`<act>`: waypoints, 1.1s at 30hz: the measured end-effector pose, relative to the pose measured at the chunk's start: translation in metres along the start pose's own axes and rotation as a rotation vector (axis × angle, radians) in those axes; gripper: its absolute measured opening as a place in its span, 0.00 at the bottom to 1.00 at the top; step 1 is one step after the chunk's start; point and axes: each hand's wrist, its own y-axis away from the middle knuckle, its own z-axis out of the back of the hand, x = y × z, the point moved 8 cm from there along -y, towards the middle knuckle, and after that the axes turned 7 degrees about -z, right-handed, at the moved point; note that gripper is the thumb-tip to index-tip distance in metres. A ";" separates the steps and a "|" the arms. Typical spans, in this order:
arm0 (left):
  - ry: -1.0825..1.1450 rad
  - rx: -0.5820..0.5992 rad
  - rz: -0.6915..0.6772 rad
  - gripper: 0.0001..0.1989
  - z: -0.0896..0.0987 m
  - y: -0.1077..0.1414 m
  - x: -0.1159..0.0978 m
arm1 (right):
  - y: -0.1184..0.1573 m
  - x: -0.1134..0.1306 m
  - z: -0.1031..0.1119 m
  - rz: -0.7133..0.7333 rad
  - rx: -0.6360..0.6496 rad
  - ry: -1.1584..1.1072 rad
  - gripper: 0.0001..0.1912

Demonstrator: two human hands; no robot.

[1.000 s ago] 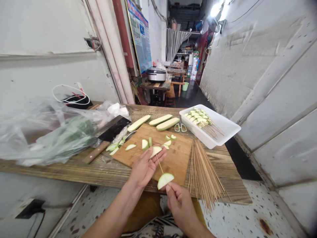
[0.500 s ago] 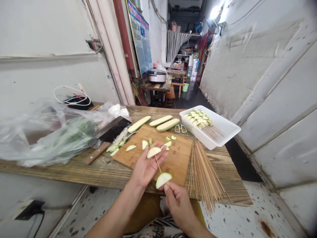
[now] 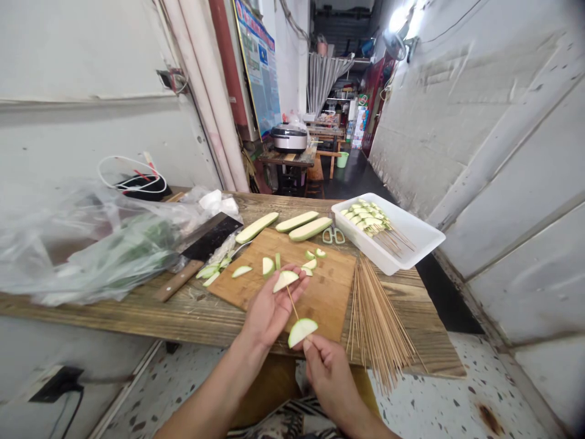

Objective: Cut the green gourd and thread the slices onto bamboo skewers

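Observation:
My left hand point(image 3: 269, 308) is palm up over the cutting board point(image 3: 326, 299), its fingers round a half-moon slice of pale green vegetable point(image 3: 286, 280). A thin wooden skewer point(image 3: 292, 303) runs from this slice down to a second half-moon slice point(image 3: 302, 331). Below that lower slice, my right hand point(image 3: 326, 366) pinches the skewer's end between thumb and fingers. Several cut pieces point(image 3: 268, 266) lie on the board beyond my left hand. Right of the board, a fanned bundle of skewers point(image 3: 377, 323) reaches over the table's front edge.
A white tray point(image 3: 420, 241) with filled skewers is at the back right. Behind the board lie halved vegetables point(image 3: 257, 228) and scissors point(image 3: 333, 235). A cleaver point(image 3: 212, 238), slices and a plastic bag point(image 3: 82, 244) occupy the left of the wooden table point(image 3: 201, 323).
The upper slice has shifted very slightly to the right with my left fingers. My right hand keeps its pinch, almost unmoved.

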 end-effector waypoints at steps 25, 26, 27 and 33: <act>-0.084 0.024 0.109 0.19 0.007 0.005 0.030 | -0.009 0.002 0.006 0.076 -0.095 0.056 0.16; -0.086 0.027 0.112 0.19 0.007 0.006 0.031 | -0.009 0.002 0.006 0.073 -0.091 0.056 0.16; -0.092 0.028 0.112 0.19 0.007 0.006 0.031 | -0.009 0.001 0.006 0.070 -0.086 0.058 0.16; -0.188 0.054 0.024 0.11 0.008 0.005 0.025 | -0.007 0.009 0.008 0.124 -0.105 0.120 0.16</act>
